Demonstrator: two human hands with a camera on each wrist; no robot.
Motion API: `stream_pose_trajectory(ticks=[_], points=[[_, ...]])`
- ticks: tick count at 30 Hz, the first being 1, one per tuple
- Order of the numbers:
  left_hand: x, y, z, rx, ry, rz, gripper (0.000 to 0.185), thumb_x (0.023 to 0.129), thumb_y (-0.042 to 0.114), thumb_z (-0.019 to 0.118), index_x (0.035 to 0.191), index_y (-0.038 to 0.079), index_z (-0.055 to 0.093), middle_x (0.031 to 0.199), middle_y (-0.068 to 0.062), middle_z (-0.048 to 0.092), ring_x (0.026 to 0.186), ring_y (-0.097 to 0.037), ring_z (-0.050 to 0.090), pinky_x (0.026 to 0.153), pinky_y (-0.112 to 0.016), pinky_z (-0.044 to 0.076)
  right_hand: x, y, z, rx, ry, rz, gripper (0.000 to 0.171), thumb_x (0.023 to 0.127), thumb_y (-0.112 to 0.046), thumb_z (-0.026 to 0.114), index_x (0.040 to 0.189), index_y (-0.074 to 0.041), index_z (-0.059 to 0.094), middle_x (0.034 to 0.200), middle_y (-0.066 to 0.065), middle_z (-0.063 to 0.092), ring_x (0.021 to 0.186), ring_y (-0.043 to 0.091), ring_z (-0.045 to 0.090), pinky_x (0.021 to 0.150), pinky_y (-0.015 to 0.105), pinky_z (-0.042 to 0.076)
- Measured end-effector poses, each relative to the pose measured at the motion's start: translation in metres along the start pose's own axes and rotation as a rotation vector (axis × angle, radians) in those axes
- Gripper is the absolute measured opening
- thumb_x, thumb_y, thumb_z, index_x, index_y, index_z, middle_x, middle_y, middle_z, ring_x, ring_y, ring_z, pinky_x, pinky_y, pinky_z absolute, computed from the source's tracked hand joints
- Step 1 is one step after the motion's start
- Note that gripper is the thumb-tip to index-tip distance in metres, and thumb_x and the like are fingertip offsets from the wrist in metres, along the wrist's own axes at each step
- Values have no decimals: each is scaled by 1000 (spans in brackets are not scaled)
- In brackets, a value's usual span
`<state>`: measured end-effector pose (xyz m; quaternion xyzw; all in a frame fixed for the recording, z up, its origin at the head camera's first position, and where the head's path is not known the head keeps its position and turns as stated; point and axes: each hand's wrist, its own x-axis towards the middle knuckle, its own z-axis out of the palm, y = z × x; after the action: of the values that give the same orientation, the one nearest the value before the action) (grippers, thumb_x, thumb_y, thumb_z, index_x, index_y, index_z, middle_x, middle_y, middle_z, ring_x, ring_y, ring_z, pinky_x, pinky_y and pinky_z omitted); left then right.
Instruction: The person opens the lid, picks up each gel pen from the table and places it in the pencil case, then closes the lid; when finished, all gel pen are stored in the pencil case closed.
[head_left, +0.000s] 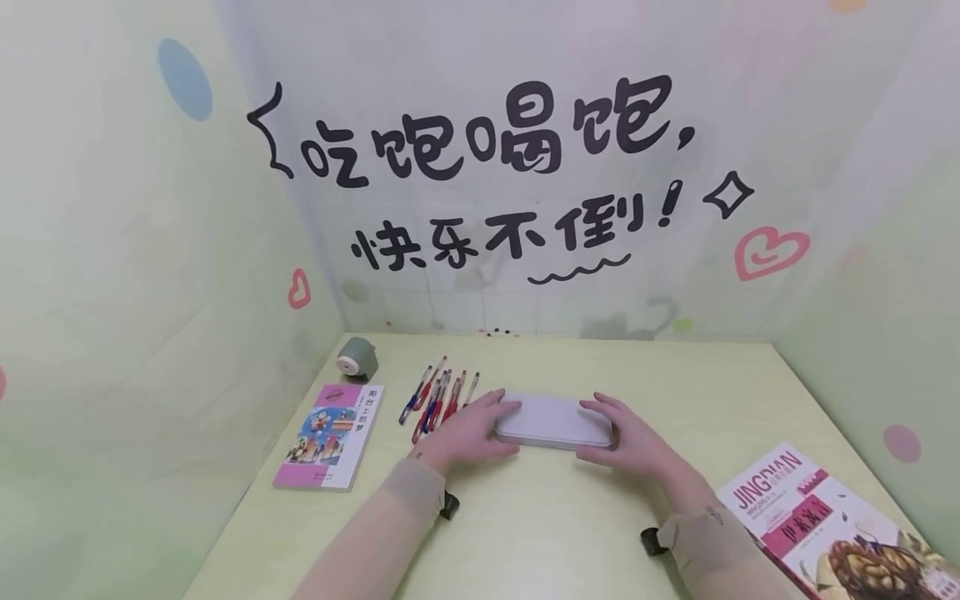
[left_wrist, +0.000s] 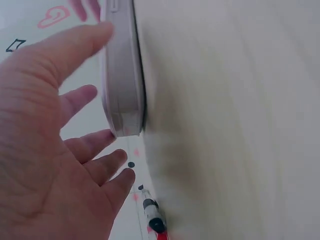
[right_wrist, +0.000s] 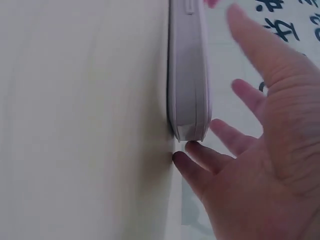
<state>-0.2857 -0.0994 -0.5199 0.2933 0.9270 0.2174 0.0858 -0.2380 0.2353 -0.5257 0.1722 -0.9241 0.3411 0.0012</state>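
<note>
Standing by the pale green table (head_left: 540,517), I note the flat white case (head_left: 553,419) lying shut near its middle, lid still down, nothing yet lifted out or put in by my judgement; the left hand (head_left: 468,433) and right hand (head_left: 630,442) flank its two short ends with fingers spread and relaxed, clamped on nothing. The loose pens (head_left: 438,396) lie just beside the left hand, untouched; the storybook (head_left: 330,435) and small grey sharpener (head_left: 356,358) sit further left; the book at lower right (head_left: 817,525) is cut off by the frame. Whether the fingertips actually touch the case ends I cannot tell; the wrist views show a sliver of gap on the left, possible contact on the right; its latch is too blurred to read.
</note>
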Motion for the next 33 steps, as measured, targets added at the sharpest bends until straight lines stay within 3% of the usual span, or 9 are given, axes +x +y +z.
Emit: stream_pose_trajectory(ticks=[6,9,16,25,33], points=[[-6,6,4,18,39,-24,71,100,48,78,163,27,55,178,-11,40,158,-35,49,130,-55,43,-9,10,11,29,68,15,70,87,-28,95,148,-12,65,172,28,41,154,61,43,122,77,40],[-7,7,7,15,52,-26,71,97,47,81,160,25,59,176,-10,42,155,-35,53,128,-55,46,-13,13,16,25,104,24,63,87,-26,94,144,-13,68,170,29,44,151,62,46,121,77,41],[-7,-5,14,-43,84,-35,69,95,44,83,157,25,61,178,-8,40,161,-38,45,132,-58,39,-12,17,21,28,93,16,70,89,-37,93,148,-16,65,168,29,46,151,62,46,121,79,39],[-7,-14,17,-87,106,-28,69,92,51,84,155,33,63,176,-4,45,161,-36,47,131,-57,40,-13,14,23,22,116,20,74,89,-31,93,153,-11,60,166,33,46,152,61,45,124,76,37],[-7,-15,15,-108,106,-26,68,91,51,84,154,33,64,176,-4,45,161,-36,46,131,-57,41,-12,11,21,66,123,5,78,89,-25,93,155,-9,55,163,27,53,152,54,50,126,69,39]])
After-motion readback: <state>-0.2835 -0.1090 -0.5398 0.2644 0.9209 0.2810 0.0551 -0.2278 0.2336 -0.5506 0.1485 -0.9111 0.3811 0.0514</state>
